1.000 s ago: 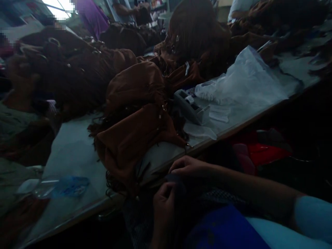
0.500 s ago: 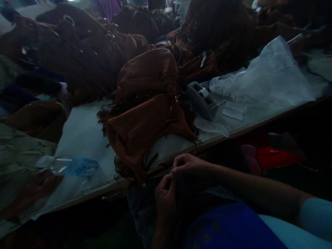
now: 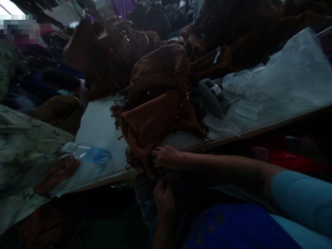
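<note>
A brown fringed bag (image 3: 153, 119) lies on the table with its near corner drooping over the front edge. My right hand (image 3: 167, 157) reaches across to that corner, its fingers curled against the brown cloth. Just below, over my lap, my left hand (image 3: 164, 195) is closed with thumb and forefinger together. Something thin, dark and filmy seems to hang by its fingertips, too dim to name. A small metal clasp (image 3: 151, 176) shows at the bag's lower tip, and another clasp (image 3: 209, 137) at its right end.
On the table (image 3: 97, 119) stand a grey tape dispenser (image 3: 212, 97) and clear plastic bags (image 3: 287, 72). A water bottle (image 3: 90, 153) lies at left beside a co-worker's hand (image 3: 58, 173). Brown fringed bags (image 3: 109, 58) are heaped behind. Something red (image 3: 287, 155) is under the table.
My right hand has left my left hand and moved left onto the bag's near corner. My left hand stays low and pinched. The view has swung slightly left.
</note>
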`<state>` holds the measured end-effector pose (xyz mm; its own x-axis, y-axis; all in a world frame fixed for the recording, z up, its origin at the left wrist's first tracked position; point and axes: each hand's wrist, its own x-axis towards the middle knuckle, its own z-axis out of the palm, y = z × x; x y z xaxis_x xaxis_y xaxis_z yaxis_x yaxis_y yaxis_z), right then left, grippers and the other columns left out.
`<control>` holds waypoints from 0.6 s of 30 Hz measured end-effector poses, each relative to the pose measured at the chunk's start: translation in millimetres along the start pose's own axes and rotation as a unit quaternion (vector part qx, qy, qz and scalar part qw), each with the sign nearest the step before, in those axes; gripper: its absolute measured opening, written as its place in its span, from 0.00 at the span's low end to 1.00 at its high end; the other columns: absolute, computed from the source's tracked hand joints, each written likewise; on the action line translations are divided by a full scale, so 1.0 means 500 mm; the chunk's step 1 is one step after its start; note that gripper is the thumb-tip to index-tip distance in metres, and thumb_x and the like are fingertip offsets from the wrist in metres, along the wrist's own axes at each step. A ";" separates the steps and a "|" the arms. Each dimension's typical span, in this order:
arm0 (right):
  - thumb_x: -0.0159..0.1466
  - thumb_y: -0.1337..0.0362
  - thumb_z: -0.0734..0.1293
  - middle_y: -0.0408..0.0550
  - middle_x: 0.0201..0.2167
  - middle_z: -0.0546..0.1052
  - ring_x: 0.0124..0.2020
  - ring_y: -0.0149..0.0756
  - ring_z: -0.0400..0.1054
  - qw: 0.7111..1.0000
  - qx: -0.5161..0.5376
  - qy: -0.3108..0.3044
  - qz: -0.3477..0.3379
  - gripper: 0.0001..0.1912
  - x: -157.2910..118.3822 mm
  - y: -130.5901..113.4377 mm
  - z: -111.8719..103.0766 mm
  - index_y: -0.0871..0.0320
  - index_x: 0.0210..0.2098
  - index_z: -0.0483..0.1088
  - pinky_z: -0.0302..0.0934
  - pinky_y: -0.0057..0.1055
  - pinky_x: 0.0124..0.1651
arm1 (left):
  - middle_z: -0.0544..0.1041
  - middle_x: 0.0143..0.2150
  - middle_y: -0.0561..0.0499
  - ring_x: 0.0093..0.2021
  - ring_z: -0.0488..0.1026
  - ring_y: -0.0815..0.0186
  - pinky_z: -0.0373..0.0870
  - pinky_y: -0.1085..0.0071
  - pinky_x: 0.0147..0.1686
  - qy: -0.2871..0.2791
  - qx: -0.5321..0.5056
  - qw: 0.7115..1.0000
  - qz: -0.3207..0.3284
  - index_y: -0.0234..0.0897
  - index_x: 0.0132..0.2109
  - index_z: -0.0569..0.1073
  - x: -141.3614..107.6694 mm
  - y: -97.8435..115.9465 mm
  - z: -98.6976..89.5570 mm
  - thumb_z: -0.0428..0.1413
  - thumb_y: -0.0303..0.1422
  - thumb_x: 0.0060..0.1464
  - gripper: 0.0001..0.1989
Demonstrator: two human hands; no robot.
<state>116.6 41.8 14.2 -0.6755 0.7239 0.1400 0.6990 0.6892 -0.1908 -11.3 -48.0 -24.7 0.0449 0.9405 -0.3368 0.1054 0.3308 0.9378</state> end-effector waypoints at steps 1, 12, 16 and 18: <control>0.61 0.68 0.58 0.53 0.39 0.71 0.39 0.40 0.65 1.000 0.000 -0.015 0.004 0.10 0.005 -0.003 0.000 0.61 0.33 0.71 0.57 0.29 0.31 | 0.76 0.38 0.46 0.41 0.70 0.61 0.65 0.70 0.39 0.011 0.026 0.999 0.021 0.33 0.38 0.75 0.003 -0.002 -0.011 0.57 0.43 0.45 0.18; 0.58 0.65 0.62 0.54 0.35 0.77 0.37 0.41 0.71 0.977 0.129 -0.118 0.124 0.10 -0.009 -0.014 0.031 0.61 0.37 0.71 0.57 0.27 0.31 | 0.73 0.43 0.47 0.42 0.68 0.62 0.63 0.72 0.40 0.046 0.149 0.985 0.073 0.36 0.32 0.75 -0.008 -0.019 -0.061 0.54 0.42 0.48 0.13; 0.60 0.60 0.61 0.55 0.35 0.77 0.36 0.41 0.71 0.969 0.141 -0.124 0.159 0.13 -0.003 -0.028 0.025 0.61 0.36 0.73 0.59 0.27 0.32 | 0.72 0.43 0.48 0.45 0.68 0.61 0.63 0.72 0.43 0.049 0.141 0.985 0.090 0.36 0.30 0.75 -0.010 -0.032 -0.062 0.55 0.42 0.48 0.13; 0.59 0.59 0.62 0.57 0.35 0.77 0.35 0.43 0.72 0.970 0.127 -0.134 0.159 0.14 0.007 -0.037 0.025 0.62 0.34 0.74 0.59 0.28 0.31 | 0.72 0.44 0.48 0.46 0.67 0.61 0.62 0.72 0.44 0.046 0.130 0.986 0.090 0.37 0.31 0.75 -0.009 -0.035 -0.063 0.55 0.42 0.48 0.12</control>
<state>98.5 31.2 5.8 -0.4962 0.8409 -0.2161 0.8245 0.3784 -0.4208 -44.7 -55.8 -36.9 -0.0028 0.9892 -0.1464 0.3566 0.1378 0.9241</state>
